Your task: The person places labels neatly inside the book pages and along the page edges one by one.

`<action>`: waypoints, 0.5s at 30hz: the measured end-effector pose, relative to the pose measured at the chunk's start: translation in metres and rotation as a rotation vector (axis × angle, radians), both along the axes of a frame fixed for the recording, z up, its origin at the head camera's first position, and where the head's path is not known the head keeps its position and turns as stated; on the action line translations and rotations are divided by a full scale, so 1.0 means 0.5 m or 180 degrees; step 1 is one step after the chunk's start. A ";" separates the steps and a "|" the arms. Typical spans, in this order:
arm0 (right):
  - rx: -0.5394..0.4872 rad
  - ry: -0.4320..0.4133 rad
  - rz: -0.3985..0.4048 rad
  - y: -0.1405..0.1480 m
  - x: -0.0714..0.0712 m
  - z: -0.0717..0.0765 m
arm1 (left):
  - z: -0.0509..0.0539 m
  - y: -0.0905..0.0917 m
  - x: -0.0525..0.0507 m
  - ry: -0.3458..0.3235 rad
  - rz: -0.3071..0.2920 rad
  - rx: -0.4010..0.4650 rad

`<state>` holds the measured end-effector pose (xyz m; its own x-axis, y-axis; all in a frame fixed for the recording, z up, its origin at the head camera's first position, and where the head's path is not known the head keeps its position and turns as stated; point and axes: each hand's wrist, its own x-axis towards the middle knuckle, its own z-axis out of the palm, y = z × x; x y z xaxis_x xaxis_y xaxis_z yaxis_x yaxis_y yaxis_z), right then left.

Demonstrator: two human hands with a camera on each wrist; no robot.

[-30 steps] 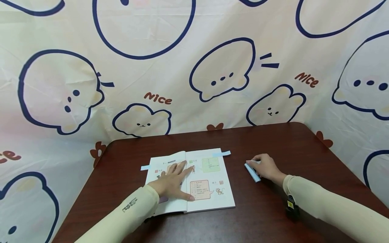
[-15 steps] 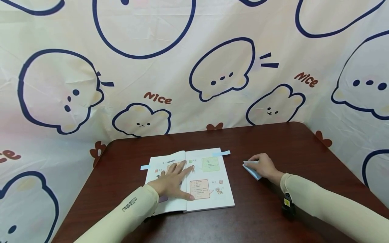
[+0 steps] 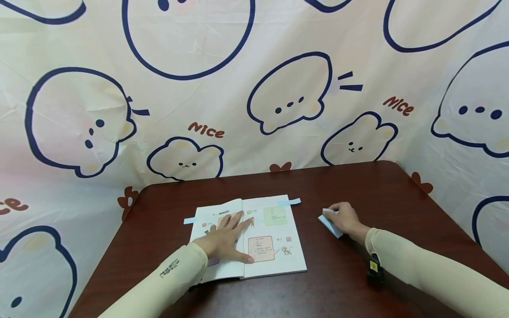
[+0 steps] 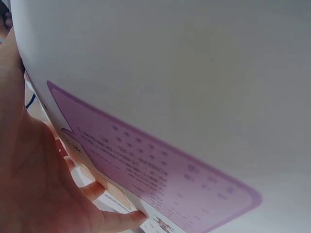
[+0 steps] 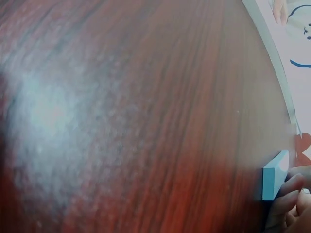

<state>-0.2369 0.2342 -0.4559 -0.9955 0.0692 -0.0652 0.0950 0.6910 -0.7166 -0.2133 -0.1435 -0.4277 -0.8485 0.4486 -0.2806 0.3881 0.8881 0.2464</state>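
Observation:
An open book (image 3: 278,260) with printed text boxes and small pictures lies on the table. My left hand (image 3: 226,240) rests across its left page and middle fold with fingers spread. The left wrist view shows the palm (image 4: 43,179) against the page, beside a purple text box (image 4: 146,160). To the right of the book, my right hand (image 3: 345,218) holds a light blue pad of sticky notes (image 3: 331,227) between thumb and fingers. In the right wrist view, the pad (image 5: 274,179) has a thick edge, and curled fingers (image 5: 286,204) cover its right side.
One light blue sticky strip (image 3: 294,202) sticks out from the book's upper right edge, another strip (image 3: 189,220) from its left edge. The dark brown table (image 3: 318,282) ends at a hanging cloth (image 3: 238,101) printed with cartoon bears.
The pad of sticky notes tilted in my right hand, showing more of its blue face, then shifted slightly. My left hand stayed in place on the book.

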 end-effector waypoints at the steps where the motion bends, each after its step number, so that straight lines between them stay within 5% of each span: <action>1: -0.0033 -0.0001 -0.0012 0.000 0.000 0.000 | -0.001 0.000 0.000 0.0003 0.0000 0.0000; 10: -0.0807 -0.0162 0.0024 0.010 -0.001 0.003 | -0.001 -0.001 -0.001 -0.0022 -0.0003 0.0010; 15: -0.0947 -0.0354 0.0068 0.016 -0.004 0.014 | -0.002 0.000 -0.002 -0.0025 -0.0002 0.0010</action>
<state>-0.2390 0.2423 -0.4491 -0.9821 0.0099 -0.1880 0.1718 0.4554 -0.8736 -0.2144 -0.1436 -0.4288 -0.8460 0.4501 -0.2859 0.3866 0.8870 0.2523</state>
